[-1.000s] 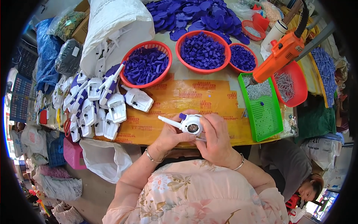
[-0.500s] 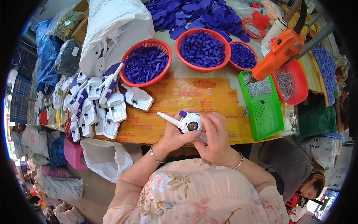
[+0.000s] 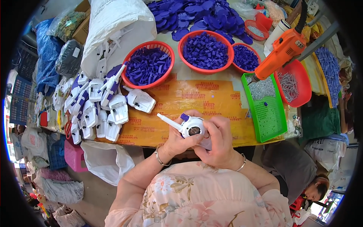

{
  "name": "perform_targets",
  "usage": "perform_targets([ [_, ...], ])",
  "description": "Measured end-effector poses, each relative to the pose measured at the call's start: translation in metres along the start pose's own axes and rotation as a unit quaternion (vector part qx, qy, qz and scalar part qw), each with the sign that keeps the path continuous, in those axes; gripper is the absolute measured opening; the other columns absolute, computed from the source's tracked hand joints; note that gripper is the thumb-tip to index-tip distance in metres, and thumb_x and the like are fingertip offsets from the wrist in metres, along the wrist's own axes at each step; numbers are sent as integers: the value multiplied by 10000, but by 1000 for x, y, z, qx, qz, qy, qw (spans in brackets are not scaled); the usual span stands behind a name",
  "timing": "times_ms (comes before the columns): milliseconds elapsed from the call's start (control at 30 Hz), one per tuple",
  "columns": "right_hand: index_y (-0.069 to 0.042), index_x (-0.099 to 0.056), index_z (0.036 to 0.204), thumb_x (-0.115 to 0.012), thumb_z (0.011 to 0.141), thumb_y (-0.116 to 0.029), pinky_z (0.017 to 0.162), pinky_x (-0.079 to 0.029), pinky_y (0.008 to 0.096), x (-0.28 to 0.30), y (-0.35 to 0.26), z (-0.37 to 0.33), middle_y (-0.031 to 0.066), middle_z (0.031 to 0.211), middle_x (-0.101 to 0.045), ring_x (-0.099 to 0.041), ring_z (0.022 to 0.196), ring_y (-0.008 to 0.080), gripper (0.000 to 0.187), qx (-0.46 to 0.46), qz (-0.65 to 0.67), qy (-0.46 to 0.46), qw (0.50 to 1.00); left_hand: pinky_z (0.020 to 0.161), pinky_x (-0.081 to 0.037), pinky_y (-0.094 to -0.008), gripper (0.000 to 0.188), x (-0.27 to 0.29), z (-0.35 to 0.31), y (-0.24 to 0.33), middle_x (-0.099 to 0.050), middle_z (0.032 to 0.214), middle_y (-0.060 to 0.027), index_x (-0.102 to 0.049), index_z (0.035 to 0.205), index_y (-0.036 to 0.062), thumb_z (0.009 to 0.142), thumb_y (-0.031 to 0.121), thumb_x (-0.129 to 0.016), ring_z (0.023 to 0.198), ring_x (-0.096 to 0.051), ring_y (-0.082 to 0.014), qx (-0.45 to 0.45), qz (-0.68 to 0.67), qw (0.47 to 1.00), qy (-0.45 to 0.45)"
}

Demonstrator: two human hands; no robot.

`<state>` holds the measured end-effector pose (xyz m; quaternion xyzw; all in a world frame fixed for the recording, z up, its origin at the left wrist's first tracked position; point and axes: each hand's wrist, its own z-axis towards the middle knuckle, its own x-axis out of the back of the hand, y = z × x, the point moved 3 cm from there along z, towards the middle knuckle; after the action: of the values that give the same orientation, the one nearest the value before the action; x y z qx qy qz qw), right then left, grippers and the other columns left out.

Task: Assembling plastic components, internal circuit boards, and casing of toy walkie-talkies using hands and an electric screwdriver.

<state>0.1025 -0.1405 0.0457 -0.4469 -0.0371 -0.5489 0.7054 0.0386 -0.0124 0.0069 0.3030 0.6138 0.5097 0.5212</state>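
Between my hands, above the table's near edge, is a white plastic device [image 3: 194,124] with a long thin spout, a purple tab and a dark round opening. My left hand [image 3: 180,140] is closed round its left side, thumb across the lower front. My right hand [image 3: 217,142] grips its right side, with fingers bent against the body. Some of the device is hidden behind my palms. To the left lies a heap of similar white and purple devices [image 3: 90,112], several with hollow undersides facing up. One white device [image 3: 140,100] rests at the heap's right edge.
Red baskets [image 3: 171,73] of small purple parts stand behind my hands, before a pile of purple discs [image 3: 196,17]. At right are a green tray [image 3: 270,128] of small metal pieces, a red bin [image 3: 302,96] of screws and a hanging orange electric screwdriver [image 3: 281,53]. A person [image 3: 291,170] bends nearby.
The device has tilted slightly in my hands, its spout shifting a little left and its round opening a little lower. The orange screwdriver has swung slightly left.
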Motion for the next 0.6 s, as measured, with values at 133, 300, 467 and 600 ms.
perform_targets([
  [133, 8, -449, 1196, -730, 592, -20, 733, -431, 389, 0, -3, -2, 166, 1058, -436, -472, 883, 306, 667, 16, -32, -18, 999, 730, -501, -245, 539, 3, 0, -7, -596, 976, -37, -476, 1173, 13, 695, 90, -711, 844, -575, -84, -6, 1, 1000, -1],
  [300, 8, -461, 1216, -738, 597, -22, 716, -428, 372, 1, -4, -3, 158, 1050, -435, -466, 863, 290, 679, 40, -51, -22, 998, 747, -497, -256, 563, 3, -2, -9, -593, 985, -39, -469, 1188, 8, 690, 104, -713, 856, -573, -91, -15, 3, 1000, -5],
  [467, -15, -470, 1233, -768, 634, -104, 750, -398, 401, -5, 0, -10, 145, 1059, -482, -486, 890, 300, 675, -24, 5, -18, 1000, 749, -498, -261, 539, 1, -5, -7, -600, 964, -49, -466, 1185, -1, 709, 96, -700, 864, -589, -103, -11, 2, 1000, 7],
  [600, -11, -467, 1237, -762, 622, -82, 761, -396, 400, -6, 2, -11, 149, 1062, -487, -484, 901, 302, 685, -42, 16, -14, 999, 754, -505, -263, 453, -3, -4, 0, -607, 939, -60, -487, 1141, -11, 734, 66, -670, 849, -610, -119, -10, -5, 1000, 10],
])
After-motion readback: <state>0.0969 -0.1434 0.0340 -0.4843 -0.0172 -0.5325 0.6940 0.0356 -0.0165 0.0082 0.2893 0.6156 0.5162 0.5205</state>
